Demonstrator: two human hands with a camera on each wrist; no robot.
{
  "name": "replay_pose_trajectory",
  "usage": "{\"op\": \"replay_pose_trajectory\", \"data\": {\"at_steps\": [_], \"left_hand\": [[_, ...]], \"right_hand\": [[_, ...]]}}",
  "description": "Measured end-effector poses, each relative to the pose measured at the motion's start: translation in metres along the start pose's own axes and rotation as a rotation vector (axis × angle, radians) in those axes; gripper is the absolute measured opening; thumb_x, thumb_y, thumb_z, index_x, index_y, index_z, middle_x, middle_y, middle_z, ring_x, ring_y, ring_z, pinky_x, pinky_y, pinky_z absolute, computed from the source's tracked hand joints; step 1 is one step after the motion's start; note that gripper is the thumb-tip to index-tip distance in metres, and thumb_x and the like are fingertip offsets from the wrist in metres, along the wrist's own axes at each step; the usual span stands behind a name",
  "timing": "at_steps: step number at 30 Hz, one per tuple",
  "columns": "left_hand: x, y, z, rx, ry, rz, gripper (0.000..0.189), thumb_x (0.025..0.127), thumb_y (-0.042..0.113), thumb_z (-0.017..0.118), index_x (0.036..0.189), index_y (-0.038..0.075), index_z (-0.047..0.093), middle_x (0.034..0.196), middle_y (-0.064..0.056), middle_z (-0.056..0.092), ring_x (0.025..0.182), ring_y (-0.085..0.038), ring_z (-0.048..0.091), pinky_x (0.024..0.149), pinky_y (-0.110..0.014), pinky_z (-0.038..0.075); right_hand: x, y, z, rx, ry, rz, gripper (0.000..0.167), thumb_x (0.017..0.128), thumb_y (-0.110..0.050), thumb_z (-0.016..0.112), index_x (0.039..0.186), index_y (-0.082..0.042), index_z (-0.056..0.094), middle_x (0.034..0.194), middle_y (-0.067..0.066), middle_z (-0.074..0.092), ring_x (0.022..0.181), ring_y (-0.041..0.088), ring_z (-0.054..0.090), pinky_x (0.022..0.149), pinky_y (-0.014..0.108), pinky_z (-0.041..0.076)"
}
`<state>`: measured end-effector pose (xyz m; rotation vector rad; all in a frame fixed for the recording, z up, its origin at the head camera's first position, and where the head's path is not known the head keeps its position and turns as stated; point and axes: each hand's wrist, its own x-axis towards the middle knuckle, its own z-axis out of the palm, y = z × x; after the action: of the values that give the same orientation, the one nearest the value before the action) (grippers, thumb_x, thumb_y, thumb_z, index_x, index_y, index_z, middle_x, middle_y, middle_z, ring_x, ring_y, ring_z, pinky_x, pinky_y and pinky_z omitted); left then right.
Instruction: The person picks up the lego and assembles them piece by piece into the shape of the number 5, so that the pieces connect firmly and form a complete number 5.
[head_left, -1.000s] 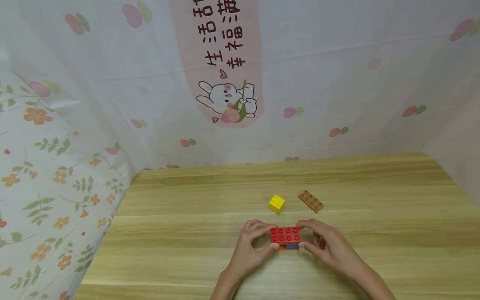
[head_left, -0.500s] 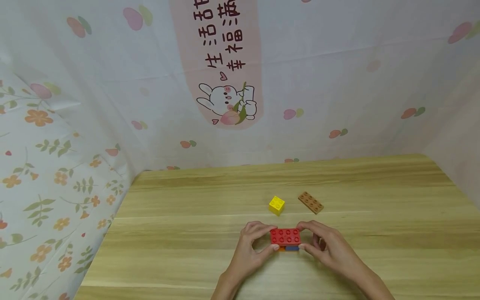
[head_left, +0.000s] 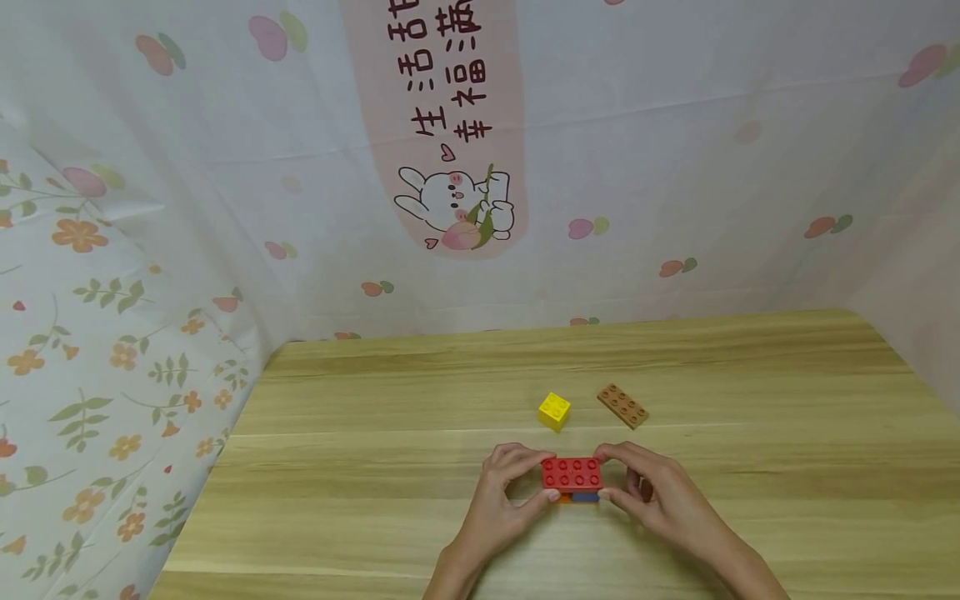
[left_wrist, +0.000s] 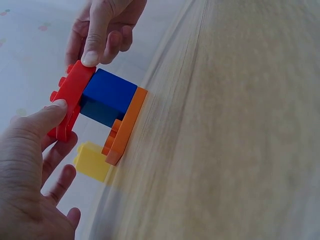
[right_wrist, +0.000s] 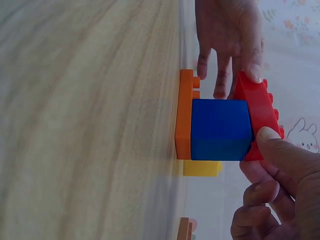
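A red studded toy brick (head_left: 572, 473) lies on top of a blue block (right_wrist: 220, 127), which stands on one end of a thin orange plate (left_wrist: 126, 127) on the table. My left hand (head_left: 497, 497) pinches the red brick's left end between thumb and fingers. At its right end, my right hand (head_left: 663, 500) pinches the same brick. In the left wrist view, the red brick (left_wrist: 72, 97) reaches past the blue block, above the orange plate's bare studs, and that end is curved underneath. From the head view, the red brick hides most of the parts below.
A yellow square brick (head_left: 554, 411) sits just behind the stack. To its right lies a flat brown studded plate (head_left: 622, 406), set at an angle. The wooden table (head_left: 360, 467) ends at a printed cloth (head_left: 637, 150) at the back; another covers the left side.
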<state>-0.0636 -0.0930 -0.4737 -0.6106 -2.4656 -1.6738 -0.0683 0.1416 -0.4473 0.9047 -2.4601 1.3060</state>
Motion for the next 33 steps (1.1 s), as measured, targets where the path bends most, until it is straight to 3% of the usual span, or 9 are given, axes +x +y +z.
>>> {"op": "replay_pose_trajectory", "data": {"at_steps": [18, 24, 33], "left_hand": [[0.0004, 0.0013, 0.0001, -0.002, -0.007, -0.010, 0.039, 0.079, 0.026, 0.075, 0.115, 0.015, 0.066, 0.108, 0.015, 0.061, 0.108, -0.013, 0.045, 0.093, -0.045, 0.032], [0.0012, 0.0023, -0.0002, 0.015, 0.006, 0.002, 0.039, 0.079, 0.027, 0.075, 0.116, 0.021, 0.066, 0.109, 0.015, 0.061, 0.108, -0.012, 0.045, 0.092, -0.044, 0.032], [0.0007, 0.0031, 0.0002, 0.025, 0.005, 0.013, 0.039, 0.078, 0.025, 0.075, 0.115, 0.016, 0.066, 0.109, 0.014, 0.061, 0.108, -0.013, 0.045, 0.092, -0.043, 0.033]], "right_hand": [[-0.0009, 0.0032, 0.0002, 0.007, -0.004, -0.009, 0.044, 0.070, -0.001, 0.078, 0.111, -0.003, 0.062, 0.090, -0.005, 0.060, 0.058, -0.003, 0.042, 0.044, 0.017, 0.040], [0.0003, 0.0029, -0.0009, 0.006, -0.007, -0.018, 0.044, 0.070, 0.002, 0.077, 0.111, -0.001, 0.062, 0.090, -0.006, 0.061, 0.058, -0.003, 0.042, 0.044, 0.017, 0.040], [-0.0017, 0.0045, 0.0010, 0.010, 0.002, -0.033, 0.044, 0.069, 0.003, 0.077, 0.110, 0.001, 0.062, 0.091, -0.006, 0.061, 0.057, -0.004, 0.042, 0.043, 0.016, 0.039]]}}
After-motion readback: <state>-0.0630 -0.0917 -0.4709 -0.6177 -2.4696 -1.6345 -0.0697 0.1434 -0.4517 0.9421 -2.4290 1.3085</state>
